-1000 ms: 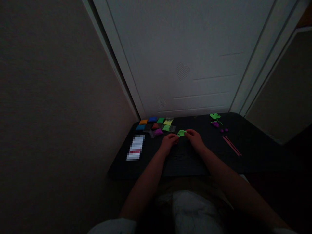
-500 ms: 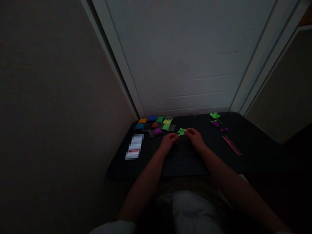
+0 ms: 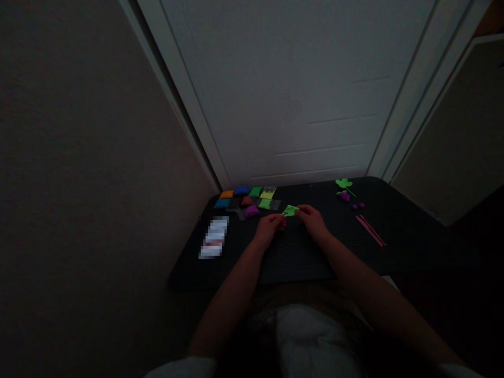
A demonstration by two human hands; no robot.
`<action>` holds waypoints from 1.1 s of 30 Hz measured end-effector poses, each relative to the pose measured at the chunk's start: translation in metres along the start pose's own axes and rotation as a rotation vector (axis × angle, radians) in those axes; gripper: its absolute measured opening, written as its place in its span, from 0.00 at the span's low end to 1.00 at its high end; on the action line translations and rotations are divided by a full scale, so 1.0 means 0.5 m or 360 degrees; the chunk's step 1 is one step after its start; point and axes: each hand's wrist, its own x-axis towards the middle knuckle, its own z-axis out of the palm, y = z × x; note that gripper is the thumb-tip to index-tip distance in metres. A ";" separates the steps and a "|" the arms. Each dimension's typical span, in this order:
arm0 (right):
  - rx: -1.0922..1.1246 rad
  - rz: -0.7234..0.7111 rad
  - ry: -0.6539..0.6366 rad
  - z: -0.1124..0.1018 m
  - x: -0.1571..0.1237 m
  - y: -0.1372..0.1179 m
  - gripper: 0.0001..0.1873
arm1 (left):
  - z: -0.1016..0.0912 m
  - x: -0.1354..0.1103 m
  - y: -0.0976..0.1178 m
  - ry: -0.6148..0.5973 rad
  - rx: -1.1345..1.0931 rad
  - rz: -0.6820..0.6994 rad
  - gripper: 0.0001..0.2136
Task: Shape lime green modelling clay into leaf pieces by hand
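Note:
A thin, ragged piece of light green clay (image 3: 290, 211) is stretched between my hands, with a small dark gap near its left end. My left hand (image 3: 271, 227) pinches the left end, fingers closed. My right hand (image 3: 312, 220) has its thumb and fingertips closed on the right edge. Both hands are over the middle of the dark table (image 3: 299, 257). Beyond my left hand are the nearest packets, a purple clay packet (image 3: 251, 210) and a light green clay packet (image 3: 266, 203).
More packets lie at back left, including orange (image 3: 227, 194), blue (image 3: 241, 190) and yellow (image 3: 268, 192). A blurred white card (image 3: 214, 237) is at left. At right are a green clover-like shape (image 3: 344, 183), a purple clay cluster (image 3: 344, 196), two purple balls (image 3: 358, 206) and pink sticks (image 3: 370, 231).
The green clay looks a little more drawn out towards my left hand. The whole view has shifted slightly; the things on the table keep their places.

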 end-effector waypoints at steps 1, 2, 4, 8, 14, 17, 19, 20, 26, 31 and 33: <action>-0.0003 -0.0003 0.0005 -0.001 0.000 0.001 0.16 | 0.000 0.000 0.000 -0.0001 -0.0021 -0.0019 0.15; -0.0008 -0.0005 0.0009 -0.001 0.001 0.001 0.16 | 0.000 0.000 0.000 -0.0003 -0.0042 -0.0037 0.15; -0.0024 -0.0006 0.0013 -0.003 0.001 0.002 0.16 | 0.001 0.000 0.001 -0.0021 -0.0080 -0.0068 0.15; -0.0040 -0.0004 0.0034 -0.004 0.003 0.003 0.16 | 0.002 -0.001 0.005 -0.0050 -0.0110 -0.0091 0.14; 0.0019 0.0007 0.0042 -0.003 0.002 0.002 0.17 | 0.001 -0.003 0.006 -0.0013 -0.0054 -0.0063 0.13; 0.0047 0.0009 0.0054 -0.003 0.004 0.005 0.17 | 0.000 -0.003 0.006 -0.0018 -0.0051 -0.0078 0.13; 0.0058 -0.0011 0.0060 -0.003 0.006 0.009 0.17 | 0.001 -0.003 0.006 -0.0055 -0.0098 -0.0100 0.13; 0.0063 -0.0018 0.0064 -0.003 0.007 0.011 0.17 | 0.002 -0.003 0.006 -0.0081 -0.0131 -0.0116 0.12; 0.0071 -0.0005 0.0091 -0.004 0.003 0.005 0.17 | 0.007 -0.007 0.008 -0.0144 -0.0328 -0.0193 0.10; 0.0089 0.0058 0.0116 -0.005 -0.003 -0.008 0.17 | 0.009 -0.012 0.014 -0.0194 -0.0367 -0.0202 0.12; 0.0098 0.0068 0.0118 -0.005 -0.003 -0.007 0.17 | 0.010 -0.011 0.015 -0.0166 -0.0347 -0.0197 0.12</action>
